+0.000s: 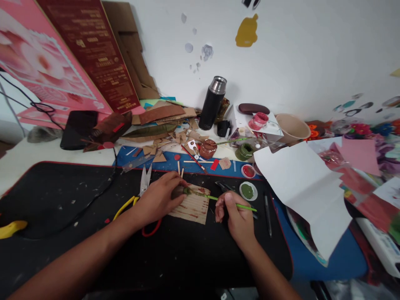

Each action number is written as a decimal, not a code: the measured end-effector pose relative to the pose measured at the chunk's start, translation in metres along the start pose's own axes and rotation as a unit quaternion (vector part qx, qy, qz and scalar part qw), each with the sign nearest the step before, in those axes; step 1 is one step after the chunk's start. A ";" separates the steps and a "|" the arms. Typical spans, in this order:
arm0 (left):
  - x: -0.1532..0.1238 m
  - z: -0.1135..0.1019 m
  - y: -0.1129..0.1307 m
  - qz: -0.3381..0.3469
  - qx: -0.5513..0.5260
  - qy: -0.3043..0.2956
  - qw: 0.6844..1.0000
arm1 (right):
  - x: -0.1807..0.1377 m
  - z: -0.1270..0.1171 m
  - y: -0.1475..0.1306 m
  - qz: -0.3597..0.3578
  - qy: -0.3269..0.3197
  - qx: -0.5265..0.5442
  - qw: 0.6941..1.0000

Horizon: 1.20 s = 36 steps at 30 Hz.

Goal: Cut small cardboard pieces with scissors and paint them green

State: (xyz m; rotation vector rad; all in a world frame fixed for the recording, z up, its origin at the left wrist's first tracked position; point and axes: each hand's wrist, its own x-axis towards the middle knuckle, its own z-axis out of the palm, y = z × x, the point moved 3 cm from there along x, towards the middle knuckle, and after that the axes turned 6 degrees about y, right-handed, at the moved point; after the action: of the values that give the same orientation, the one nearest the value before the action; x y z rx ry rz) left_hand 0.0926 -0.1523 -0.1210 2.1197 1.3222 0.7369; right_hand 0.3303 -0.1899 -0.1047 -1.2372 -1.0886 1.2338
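My left hand is closed, thumb and fingers pinching a small green piece that they mostly hide. Under these fingertips lies a square of corrugated cardboard streaked with red-brown paint. In my right hand is a thin paintbrush with a bright green handle, pointing left. Its tip end lies over the cardboard near the green piece; whether they touch I cannot tell. Brown-red paint stains the fingers of my right hand. Scissors with yellow and red handles lie partly beneath my left hand and wrist.
Behind my right hand is a lid of green paint, with a lid of red paint beyond. Paint jars, cardboard scraps and a black thermos stand farther back. A pen and white paper lie right.
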 end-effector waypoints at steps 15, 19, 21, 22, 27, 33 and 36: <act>0.000 -0.002 0.000 0.001 -0.010 -0.001 1.000 | 0.001 0.001 -0.005 -0.016 -0.003 0.013 1.000; 0.000 -0.002 0.001 0.003 -0.015 0.000 1.000 | 0.002 0.003 -0.004 -0.014 -0.006 -0.007 1.000; 0.000 -0.002 0.001 -0.001 -0.013 -0.002 1.000 | 0.003 0.001 -0.004 -0.015 0.007 -0.008 1.000; 0.000 -0.002 0.001 -0.001 -0.012 -0.003 1.000 | 0.004 0.000 -0.005 -0.016 0.013 -0.006 1.000; 0.000 -0.002 0.001 0.005 -0.015 -0.002 1.000 | 0.003 -0.001 -0.007 -0.015 0.011 0.002 1.000; 0.000 -0.003 0.002 0.005 -0.015 0.011 1.000 | 0.002 0.001 -0.005 -0.009 -0.002 -0.016 1.000; 0.000 -0.003 0.002 0.001 -0.021 0.017 1.000 | 0.003 0.000 -0.005 -0.006 0.005 -0.013 1.000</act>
State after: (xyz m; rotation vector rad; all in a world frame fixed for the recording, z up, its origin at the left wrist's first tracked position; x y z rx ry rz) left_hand 0.0915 -0.1531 -0.1170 2.0842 1.3117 0.7971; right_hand 0.3306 -0.1865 -0.1002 -1.2538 -1.1068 1.2059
